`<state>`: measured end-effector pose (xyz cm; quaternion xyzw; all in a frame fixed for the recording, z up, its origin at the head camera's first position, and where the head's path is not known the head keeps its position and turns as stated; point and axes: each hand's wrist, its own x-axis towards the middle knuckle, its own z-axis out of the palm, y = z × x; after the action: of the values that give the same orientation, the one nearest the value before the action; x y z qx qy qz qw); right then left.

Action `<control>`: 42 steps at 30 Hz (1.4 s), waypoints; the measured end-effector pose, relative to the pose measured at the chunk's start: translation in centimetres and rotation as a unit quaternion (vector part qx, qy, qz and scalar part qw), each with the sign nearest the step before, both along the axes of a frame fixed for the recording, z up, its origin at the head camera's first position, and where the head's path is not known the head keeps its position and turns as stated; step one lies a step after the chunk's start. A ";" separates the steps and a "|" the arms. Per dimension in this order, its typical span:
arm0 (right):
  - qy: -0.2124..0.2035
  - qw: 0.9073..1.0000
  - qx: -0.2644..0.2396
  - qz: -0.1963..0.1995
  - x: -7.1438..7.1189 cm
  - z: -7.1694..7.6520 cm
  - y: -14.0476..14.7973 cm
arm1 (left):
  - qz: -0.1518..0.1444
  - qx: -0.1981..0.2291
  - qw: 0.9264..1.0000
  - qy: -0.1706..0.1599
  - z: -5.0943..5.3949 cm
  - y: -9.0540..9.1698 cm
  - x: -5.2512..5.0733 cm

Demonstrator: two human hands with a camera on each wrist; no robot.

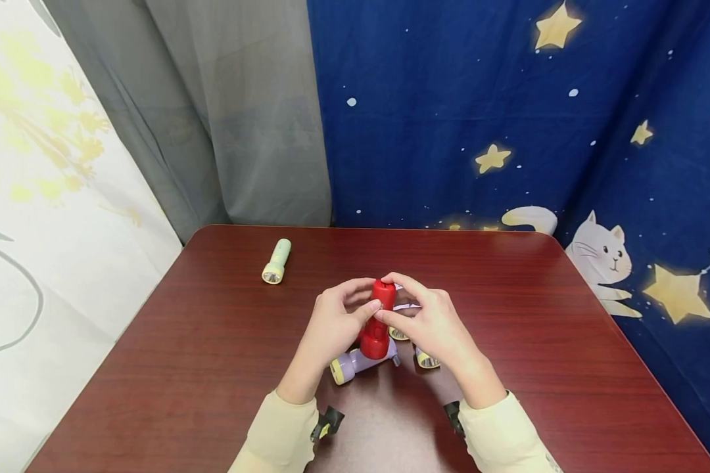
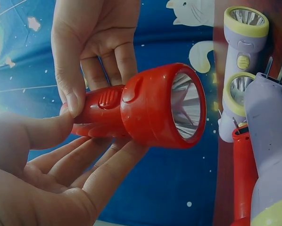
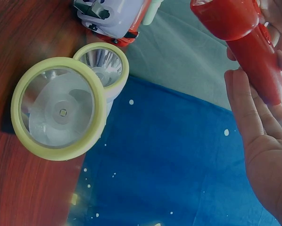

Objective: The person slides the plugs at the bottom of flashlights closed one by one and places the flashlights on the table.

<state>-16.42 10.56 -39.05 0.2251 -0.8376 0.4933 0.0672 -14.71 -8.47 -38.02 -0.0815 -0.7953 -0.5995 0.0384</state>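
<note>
1. Underneath: one table (image 1: pixel 225 368).
2. Pinched from both sides, apparently for steadiness, by fingers of left hand (image 1: pixel 334 320) and right hand (image 1: pixel 438 323): one red flashlight (image 1: pixel 376 339), pointing down, above table, inside far edge.
3. Bunched below: three purple flashlights (image 1: pixel 362 361), one second red flashlight (image 2: pixel 244 179).
4. Toward far-left corner: one green flashlight (image 1: pixel 277 261).

Blue curtain (image 1: pixel 420 125) beside gray curtain (image 1: pixel 266 112)

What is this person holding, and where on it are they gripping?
A red flashlight, held by its narrow handle, between the fingers and thumbs of the left hand and right hand.
</note>
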 end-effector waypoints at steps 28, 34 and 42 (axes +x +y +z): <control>0.082 0.996 -0.021 -0.007 0.4 -0.3 -0.4 | 0.007 -0.011 1.000 0.009 -0.2 0.3 -0.2; 0.075 0.997 -0.023 -0.013 0.5 -0.4 -0.5 | 0.008 -0.014 1.000 0.011 -0.1 0.4 -0.3; 0.058 0.998 -0.017 -0.013 0.5 -0.7 -0.6 | 0.009 -0.034 0.999 -0.005 -0.4 0.2 -0.4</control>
<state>-15.95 9.98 -39.70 0.2417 -0.8266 0.4924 0.1258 -15.09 -8.31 -38.39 -0.0727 -0.8160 -0.5723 0.0367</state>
